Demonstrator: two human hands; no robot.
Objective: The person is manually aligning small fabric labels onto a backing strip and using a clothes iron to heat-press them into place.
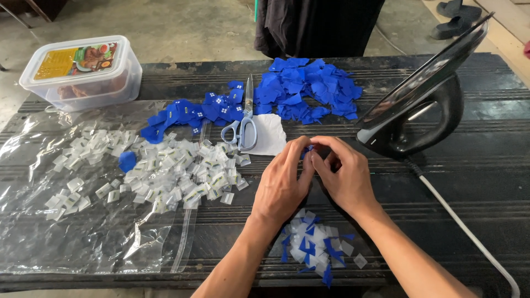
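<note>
My left hand point(284, 182) and my right hand point(345, 174) meet fingertip to fingertip over the dark table point(486, 182). Together they pinch a small blue piece point(307, 149), mostly hidden by the fingers. Between my forearms lies a small heap of white and blue scraps point(316, 248). A pile of blue fabric pieces point(309, 91) sits at the back. Small white folded tags point(176, 168) are spread on a clear plastic sheet point(83, 237) to the left.
Scissors with pale blue handles point(244, 124) rest on a white paper piece point(270, 135). A black clothes iron point(425, 105) stands upright at right, its white cord point(469, 232) trailing forward. A lidded plastic box point(83, 69) sits back left. Someone in dark clothing point(317, 25) stands behind the table.
</note>
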